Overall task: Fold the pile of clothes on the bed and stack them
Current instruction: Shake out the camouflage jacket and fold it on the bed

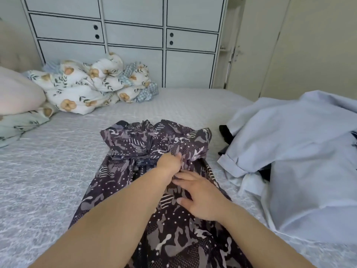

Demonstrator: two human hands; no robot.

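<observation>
A dark purple-grey patterned garment [135,147] lies lengthwise on the bed [48,171], its top end bunched and wrinkled. My left hand [170,161] pinches a fold of that fabric near the waist, fingers curled into the cloth. Just below it, my right hand [201,196] lies flat on the garment with fingers spread, pressing the fabric down. To the right sits a heap of light blue clothing [299,151] with a cuffed sleeve hanging toward the patterned garment; a black piece [226,134] shows under its left edge.
A crumpled floral quilt [92,86] and a pink pillow [17,93] lie at the head of the bed on the left. White cabinets [135,35] stand behind the bed, with a cream door [289,45] to the right.
</observation>
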